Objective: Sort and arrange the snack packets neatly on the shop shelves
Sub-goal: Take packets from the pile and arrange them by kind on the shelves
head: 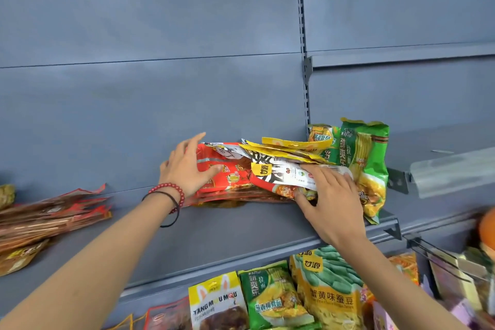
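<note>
A heap of flat snack packets lies on the grey shelf point(214, 230): red packets point(230, 177) at the bottom, yellow and white ones point(284, 158) on top. My left hand point(187, 169), with a bead bracelet at the wrist, presses flat on the heap's left end, fingers spread. Over on the heap's right front corner, my right hand point(326, 198) has its fingers over the top packets and thumb under. Green noodle packets point(367, 166) stand upright just right of the heap.
A stack of brown-red packets point(51, 214) lies at the shelf's far left. The shelf below holds yellow and green packets point(273, 300). A clear price strip point(450, 171) and a shelf bracket stick out at the right. Bare grey back panels rise above.
</note>
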